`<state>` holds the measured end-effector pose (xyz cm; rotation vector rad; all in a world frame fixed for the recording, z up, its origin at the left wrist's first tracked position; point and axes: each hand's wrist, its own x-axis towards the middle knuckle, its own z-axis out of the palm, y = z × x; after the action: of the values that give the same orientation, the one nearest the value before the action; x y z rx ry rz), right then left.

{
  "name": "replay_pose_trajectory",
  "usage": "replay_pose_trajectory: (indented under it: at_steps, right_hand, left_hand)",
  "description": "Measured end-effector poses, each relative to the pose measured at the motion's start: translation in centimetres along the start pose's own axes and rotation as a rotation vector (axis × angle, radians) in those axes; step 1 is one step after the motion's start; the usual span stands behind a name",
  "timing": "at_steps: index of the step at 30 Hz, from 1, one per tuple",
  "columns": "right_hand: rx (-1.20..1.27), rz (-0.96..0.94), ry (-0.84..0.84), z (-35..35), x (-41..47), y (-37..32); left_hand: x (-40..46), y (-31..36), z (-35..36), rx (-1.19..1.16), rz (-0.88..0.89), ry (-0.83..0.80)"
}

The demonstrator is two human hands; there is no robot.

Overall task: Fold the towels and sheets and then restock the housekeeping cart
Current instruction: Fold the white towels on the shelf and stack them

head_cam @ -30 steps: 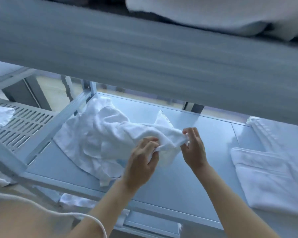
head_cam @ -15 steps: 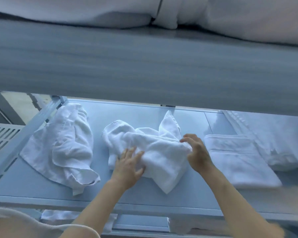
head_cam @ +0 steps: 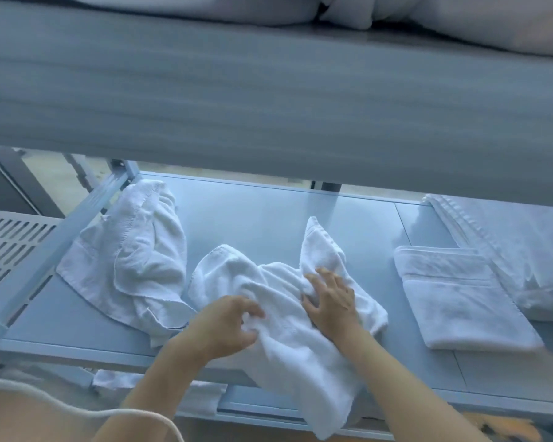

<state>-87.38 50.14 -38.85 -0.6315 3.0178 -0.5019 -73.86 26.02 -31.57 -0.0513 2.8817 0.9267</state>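
Observation:
A crumpled white towel (head_cam: 288, 339) lies on the grey cart shelf (head_cam: 253, 218) and hangs over its front edge. My left hand (head_cam: 227, 323) grips a bunch of it with curled fingers. My right hand (head_cam: 331, 301) lies on the towel's upper part, fingers spread and slightly bent into the cloth. A second crumpled white cloth (head_cam: 128, 260) lies at the shelf's left. A folded white towel (head_cam: 457, 295) sits at the right.
The upper cart shelf (head_cam: 268, 90) spans the top of the view with white linen (head_cam: 460, 20) on it. More folded white linen (head_cam: 517, 250) lies at the far right. A slotted grey tray (head_cam: 10, 247) sits at left. A white cable (head_cam: 77, 406) crosses the lower left.
The towel has slid toward the shelf's front edge and now hangs over it. My left hand went from flat to gripping; my right hand moved left onto the towel's middle.

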Motion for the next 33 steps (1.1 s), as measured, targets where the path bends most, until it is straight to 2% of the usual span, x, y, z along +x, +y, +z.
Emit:
replay_pose_trajectory:
  at_steps: [2,3,7,8,12,15,18,20,22,23,26,28,30,33]
  right_hand:
    - [0.022,-0.03,0.065,0.6,-0.5,0.2]
    - [0.027,-0.044,0.086,0.7,-0.7,0.2]
    - [0.16,-0.071,0.176,0.8,-1.1,0.2]
    - [0.202,-0.07,0.211,0.8,-1.1,0.3]
    - [0.393,0.001,0.368,-0.2,-1.2,0.5]
    - [0.486,0.068,0.579,-2.8,-0.4,1.4]
    - [0.474,0.097,0.786,-6.3,0.8,3.1]
    - [0.389,0.134,0.816,-8.1,1.4,4.3]
    - [0.23,0.217,0.715,-8.5,1.6,4.4]
    - [0.144,0.219,0.64,-8.2,1.4,4.0]
    - [0.057,0.022,0.388,-5.9,0.8,2.1]
    - [0.05,0.01,0.173,-3.7,0.4,1.3]
    - [-0.017,0.094,-0.017,-1.7,0.0,1.6]
    - [-0.094,0.117,-0.082,-0.6,-0.7,2.1]
  left_hand:
    - [0.6,-0.3,-0.6,0.036,0.006,0.165]
    - [1.0,-0.5,-0.5,0.083,0.021,0.195]
    - [2.6,-1.4,1.3,0.248,-0.039,0.004]
    - [2.9,-1.6,2.0,0.245,-0.051,0.01]
    - [3.3,-1.6,3.1,0.156,0.044,0.256]
    - [3.3,-1.5,1.2,0.053,0.087,0.519]
    - [3.3,-1.1,-2.1,0.022,0.109,0.768]
    - [3.5,-0.9,-3.2,0.036,0.114,0.844]
    - [3.7,-0.7,-2.6,0.075,0.075,0.767]
    - [3.7,-0.7,-1.8,0.082,0.042,0.653]
    - [3.7,-1.2,1.2,0.098,-0.073,0.288]
    - [3.5,-1.8,2.4,0.241,-0.104,0.23]
    - [3.5,-2.4,2.9,0.285,-0.137,0.198]
    - [3.1,-2.8,2.5,0.215,-0.096,0.225]
